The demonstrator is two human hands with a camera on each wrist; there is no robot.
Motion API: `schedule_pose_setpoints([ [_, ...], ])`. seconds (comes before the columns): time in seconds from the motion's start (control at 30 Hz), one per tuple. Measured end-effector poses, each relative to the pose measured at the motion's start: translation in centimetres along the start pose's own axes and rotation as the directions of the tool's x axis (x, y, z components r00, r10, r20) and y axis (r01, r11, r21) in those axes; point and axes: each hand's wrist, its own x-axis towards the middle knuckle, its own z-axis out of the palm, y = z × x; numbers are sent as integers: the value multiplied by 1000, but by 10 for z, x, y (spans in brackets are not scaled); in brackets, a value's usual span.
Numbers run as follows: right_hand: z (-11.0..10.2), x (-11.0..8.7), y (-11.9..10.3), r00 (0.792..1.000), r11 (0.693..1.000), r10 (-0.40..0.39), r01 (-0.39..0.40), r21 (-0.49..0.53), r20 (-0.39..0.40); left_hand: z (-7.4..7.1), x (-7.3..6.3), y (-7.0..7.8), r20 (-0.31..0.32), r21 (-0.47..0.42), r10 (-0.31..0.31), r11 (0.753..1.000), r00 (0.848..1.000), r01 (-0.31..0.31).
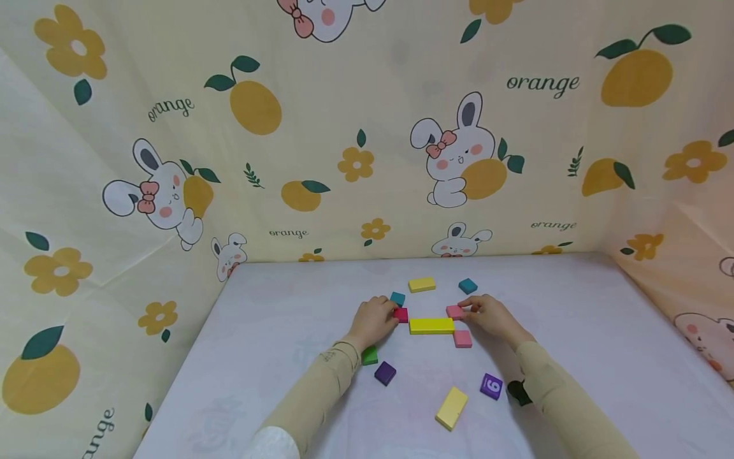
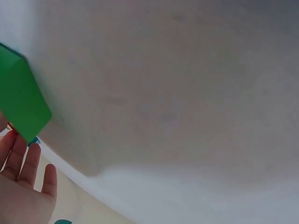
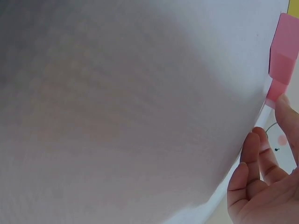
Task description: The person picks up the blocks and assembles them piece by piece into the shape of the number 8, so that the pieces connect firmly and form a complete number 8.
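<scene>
We take the long yellow block (image 1: 431,326) as dial centre, in the head view. The left forearm points toward 1 o'clock; the left hand (image 1: 374,322) pinches the red block (image 1: 401,315) at 10 o'clock, just beside the nearer teal block (image 1: 397,298). The right forearm points between 10 and 11 o'clock; the right hand (image 1: 490,317) pinches the upper pink block (image 1: 453,312) at 2 o'clock, its spare fingers bent in the right wrist view. We locate the lower pink block (image 1: 462,339) near 4 o'clock.
</scene>
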Motion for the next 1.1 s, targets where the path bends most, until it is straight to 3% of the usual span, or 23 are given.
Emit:
schedule_pose_setpoints([
  [0.33,2,3,1,1000,1000,5,-5,-2,2,4,2,0,8,3,-15,1000,1000,15],
  [0.57,2,4,0,1000,1000,8,-8,4,0,4,1,-2,15,-51,-30,998,999,31],
  [0.9,2,3,-1,1000,1000,-4,4,-7,-1,-3,-10,-10,7,-54,-7,999,1000,8],
  [1.1,1,1,-1,1000,1000,3,-3,-15,-7,-14,-19,-9,28,-148,-24,989,999,28],
])
